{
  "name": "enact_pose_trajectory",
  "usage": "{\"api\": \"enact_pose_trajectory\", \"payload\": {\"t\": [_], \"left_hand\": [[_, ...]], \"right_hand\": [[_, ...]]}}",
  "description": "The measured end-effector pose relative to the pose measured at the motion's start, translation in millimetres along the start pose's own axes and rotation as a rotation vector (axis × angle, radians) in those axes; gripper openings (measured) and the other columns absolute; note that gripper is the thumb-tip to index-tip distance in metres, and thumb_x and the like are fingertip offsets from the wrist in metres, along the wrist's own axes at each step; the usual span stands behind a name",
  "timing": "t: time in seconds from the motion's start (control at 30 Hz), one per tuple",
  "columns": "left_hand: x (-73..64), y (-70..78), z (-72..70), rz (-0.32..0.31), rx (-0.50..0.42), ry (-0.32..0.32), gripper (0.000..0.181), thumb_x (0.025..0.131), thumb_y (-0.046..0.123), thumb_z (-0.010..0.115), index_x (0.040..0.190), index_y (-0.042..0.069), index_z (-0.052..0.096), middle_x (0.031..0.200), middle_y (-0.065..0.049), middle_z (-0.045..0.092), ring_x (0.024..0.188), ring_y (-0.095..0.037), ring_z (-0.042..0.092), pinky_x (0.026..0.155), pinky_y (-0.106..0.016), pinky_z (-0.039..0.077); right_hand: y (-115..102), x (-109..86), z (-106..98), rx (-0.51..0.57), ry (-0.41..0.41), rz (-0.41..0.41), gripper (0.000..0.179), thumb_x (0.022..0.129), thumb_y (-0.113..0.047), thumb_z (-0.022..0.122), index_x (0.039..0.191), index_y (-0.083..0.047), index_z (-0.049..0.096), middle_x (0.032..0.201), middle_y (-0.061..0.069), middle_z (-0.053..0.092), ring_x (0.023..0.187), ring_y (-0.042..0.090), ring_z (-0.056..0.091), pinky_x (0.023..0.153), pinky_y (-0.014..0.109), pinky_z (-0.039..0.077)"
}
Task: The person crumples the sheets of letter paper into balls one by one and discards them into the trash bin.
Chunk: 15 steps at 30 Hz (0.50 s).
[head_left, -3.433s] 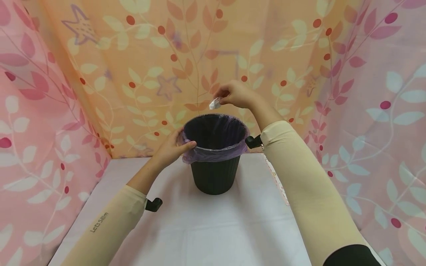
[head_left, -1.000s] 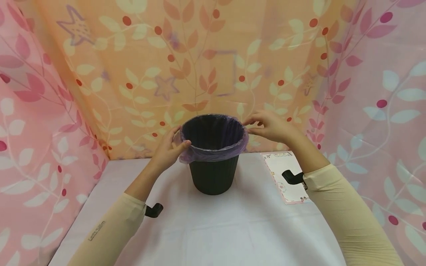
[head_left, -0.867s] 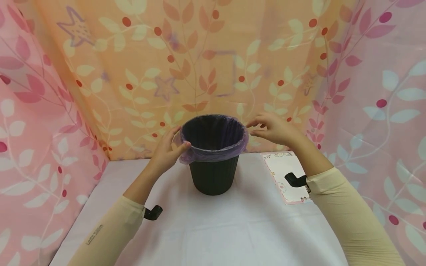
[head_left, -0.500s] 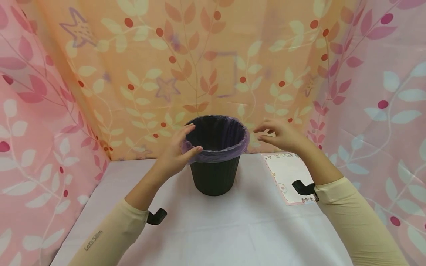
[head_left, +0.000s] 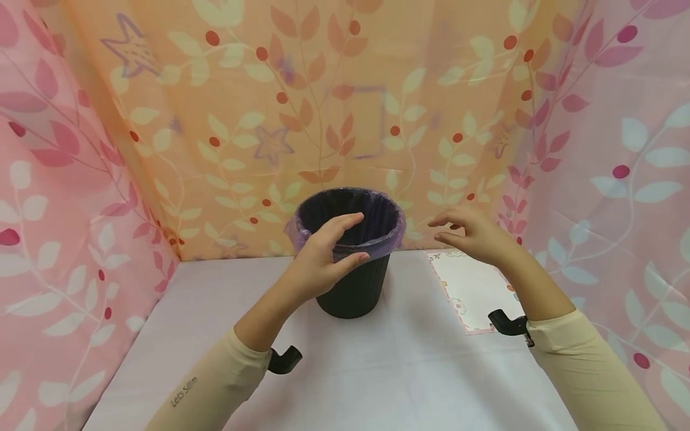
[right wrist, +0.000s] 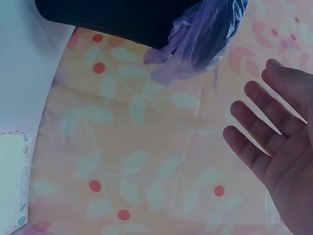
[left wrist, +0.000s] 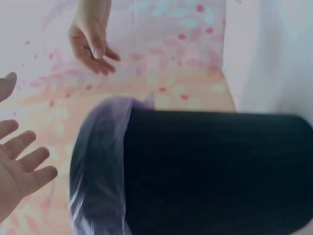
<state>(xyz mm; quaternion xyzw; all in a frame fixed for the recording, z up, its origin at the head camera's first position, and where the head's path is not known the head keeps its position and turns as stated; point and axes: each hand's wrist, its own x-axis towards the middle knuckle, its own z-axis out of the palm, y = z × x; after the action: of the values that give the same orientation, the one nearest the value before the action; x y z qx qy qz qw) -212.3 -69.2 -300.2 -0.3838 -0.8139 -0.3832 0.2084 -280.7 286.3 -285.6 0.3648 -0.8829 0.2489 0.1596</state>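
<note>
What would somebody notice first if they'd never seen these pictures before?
Probably the black bin with a shiny purple bag folded over its rim, standing on the white table before an orange leafy backdrop. Next, perhaps, two bare hands holding nothing: in the head view, the left hand is in front of the bin and the right hand is in the air to its right.

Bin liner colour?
Translucent purple; the liner shows best in the right wrist view.

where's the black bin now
In the head view, the black bin stands centrally on the white table, partly behind the left hand, left of the bordered sheet.
</note>
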Motion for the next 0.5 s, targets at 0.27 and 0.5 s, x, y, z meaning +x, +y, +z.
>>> {"api": "enact_pose_trajectory", "payload": {"t": [0.27,0.5], "left_hand": [[4.3,15.4,29.7,0.087,-0.092,-0.043,0.064,0.095,0.023,0.076,0.152,0.011,0.048,0.154,-0.006,0.049,0.147,-0.017,0.041,0.12,-0.037,0.037],[6.1,19.9,56.1,0.109,-0.108,-0.063,0.063,0.096,0.025,0.075,0.151,0.011,0.049,0.153,-0.005,0.051,0.146,-0.017,0.043,0.121,-0.037,0.036]], "right_hand": [[8.8,-26.9,0.5,0.066,0.025,0.1,0.023,0.096,-0.011,0.073,0.119,-0.009,0.073,0.125,0.013,0.069,0.12,0.035,0.061,0.095,0.06,0.054],[23.1,-52.1,4.0,0.047,0.059,0.193,0.025,0.098,-0.017,0.072,0.122,-0.013,0.072,0.122,0.008,0.069,0.108,0.033,0.067,0.092,0.058,0.055]]}}
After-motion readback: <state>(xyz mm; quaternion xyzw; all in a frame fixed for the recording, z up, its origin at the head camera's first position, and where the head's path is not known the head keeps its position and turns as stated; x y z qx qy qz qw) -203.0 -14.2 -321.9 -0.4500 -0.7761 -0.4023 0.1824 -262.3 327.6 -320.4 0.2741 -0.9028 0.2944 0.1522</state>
